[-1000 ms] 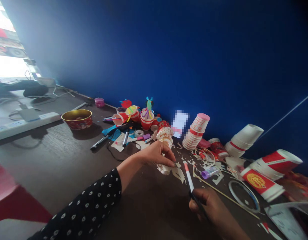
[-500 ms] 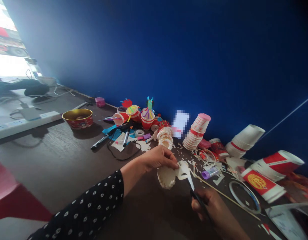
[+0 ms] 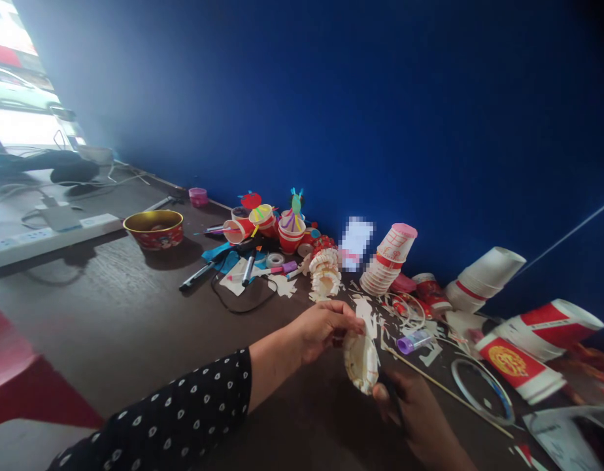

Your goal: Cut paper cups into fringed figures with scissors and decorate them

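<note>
Between my hands is a round, pale paper piece [image 3: 361,361] with a crimped rim, its hollow side partly showing. My left hand [image 3: 331,329] pinches its upper edge between thumb and fingers. Black-handled scissors [image 3: 394,400] are gripped in my right hand [image 3: 414,409], close to the lower right of the piece. The blades are mostly hidden behind it. White paper scraps [image 3: 368,314] lie on the table just beyond. Similar crimped pieces [image 3: 325,275] stand farther back.
Stacked paper cups [image 3: 389,258] stand by the blue wall, with more cups [image 3: 522,360] lying at the right. A thin stick [image 3: 449,392] and tape roll [image 3: 482,390] lie right of my hands. Markers [image 3: 250,267] and a gold-lined bowl [image 3: 153,229] are at the left.
The crimped round piece has moved right and tilted upright, in front of the scissor blades. My left hand has shifted slightly right and down. The flat paper it held is no longer distinct.
</note>
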### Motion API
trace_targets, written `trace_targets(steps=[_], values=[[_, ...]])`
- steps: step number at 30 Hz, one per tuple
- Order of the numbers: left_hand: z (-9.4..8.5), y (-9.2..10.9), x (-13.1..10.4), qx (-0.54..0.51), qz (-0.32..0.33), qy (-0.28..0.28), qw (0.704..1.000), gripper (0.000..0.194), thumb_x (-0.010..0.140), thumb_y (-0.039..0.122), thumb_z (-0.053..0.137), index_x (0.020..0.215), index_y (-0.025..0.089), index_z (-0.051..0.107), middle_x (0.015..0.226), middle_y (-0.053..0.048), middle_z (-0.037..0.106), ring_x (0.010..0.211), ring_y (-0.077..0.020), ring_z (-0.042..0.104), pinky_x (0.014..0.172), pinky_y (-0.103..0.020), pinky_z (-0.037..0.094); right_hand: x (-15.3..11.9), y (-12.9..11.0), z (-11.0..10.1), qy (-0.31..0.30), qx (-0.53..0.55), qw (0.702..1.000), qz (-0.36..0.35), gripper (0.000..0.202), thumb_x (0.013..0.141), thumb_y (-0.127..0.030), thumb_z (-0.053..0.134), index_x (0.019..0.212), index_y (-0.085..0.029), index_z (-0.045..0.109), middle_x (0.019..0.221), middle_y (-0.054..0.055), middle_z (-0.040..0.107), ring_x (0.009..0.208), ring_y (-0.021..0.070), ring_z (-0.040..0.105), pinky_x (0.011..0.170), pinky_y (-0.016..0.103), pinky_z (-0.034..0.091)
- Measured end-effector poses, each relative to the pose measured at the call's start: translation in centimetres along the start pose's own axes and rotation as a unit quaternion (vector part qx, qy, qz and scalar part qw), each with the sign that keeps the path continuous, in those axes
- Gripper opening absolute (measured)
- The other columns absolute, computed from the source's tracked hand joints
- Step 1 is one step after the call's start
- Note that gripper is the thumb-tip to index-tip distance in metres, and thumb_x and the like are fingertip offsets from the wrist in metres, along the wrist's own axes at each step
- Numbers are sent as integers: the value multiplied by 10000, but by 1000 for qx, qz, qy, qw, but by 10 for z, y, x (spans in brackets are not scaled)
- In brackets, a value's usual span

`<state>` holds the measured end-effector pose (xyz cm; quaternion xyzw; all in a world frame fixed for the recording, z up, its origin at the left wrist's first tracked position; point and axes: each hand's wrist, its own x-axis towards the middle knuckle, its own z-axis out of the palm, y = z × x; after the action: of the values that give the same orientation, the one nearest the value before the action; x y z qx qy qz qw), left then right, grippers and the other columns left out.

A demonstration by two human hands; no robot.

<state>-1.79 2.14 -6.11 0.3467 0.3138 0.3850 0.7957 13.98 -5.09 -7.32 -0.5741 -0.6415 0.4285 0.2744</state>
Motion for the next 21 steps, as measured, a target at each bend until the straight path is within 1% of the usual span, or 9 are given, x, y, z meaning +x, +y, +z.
trace_targets(steps=[3, 6, 12, 14, 17, 21], values=[[1, -1, -1, -12, -5, 9, 1000, 212, 491, 160, 703, 532, 145, 495, 527, 14, 580, 481, -81, 494, 495, -223, 326, 0, 2, 1, -10, 12, 1000, -13, 499, 640, -666, 468, 541, -177, 486, 458, -47, 335, 441, 81, 260, 413, 204, 242], [0, -3, 1, -20, 4, 17, 1000, 225, 482, 158, 714, 534, 146, 495, 539, 17, 576, 506, -88, 508, 509, -225, 332, 1, 7, 4, -17, 25, 999, -15, 556, 633, -729, 406, 526, -184, 436, 450, -45, 322, 436, 84, 273, 406, 207, 240], [-2, -7, 3, 19, 40, 13, 999, 228, 506, 188, 723, 531, 144, 502, 554, 25, 570, 532, -77, 499, 512, -207, 306, 2, 6, 3, -8, -3, 1000, -18, 566, 647, -732, 386, 545, -179, 442, 473, -47, 323, 446, 80, 268, 405, 204, 240], [-2, -6, 3, 36, 53, 9, 998, 220, 524, 206, 718, 543, 141, 509, 561, 17, 573, 511, -67, 478, 490, -201, 282, 3, 6, 1, 1, -3, 1000, -7, 574, 633, -745, 382, 544, -180, 439, 468, -48, 328, 442, 81, 274, 403, 204, 246], [-4, -3, 5, 59, 84, 17, 995, 222, 548, 247, 714, 566, 138, 521, 558, 11, 569, 461, -50, 429, 454, -198, 240, 5, 11, -1, 29, -6, 1000, 8, 582, 617, -755, 387, 546, -181, 453, 460, -36, 377, 445, 97, 337, 420, 213, 287], [-5, -1, 7, 60, 104, 32, 992, 229, 530, 260, 727, 567, 133, 539, 544, 21, 551, 463, -52, 433, 463, -195, 267, 7, 19, -3, 67, -10, 997, -21, 530, 707, -676, 383, 534, -180, 453, 480, -16, 432, 475, 114, 397, 457, 224, 322]])
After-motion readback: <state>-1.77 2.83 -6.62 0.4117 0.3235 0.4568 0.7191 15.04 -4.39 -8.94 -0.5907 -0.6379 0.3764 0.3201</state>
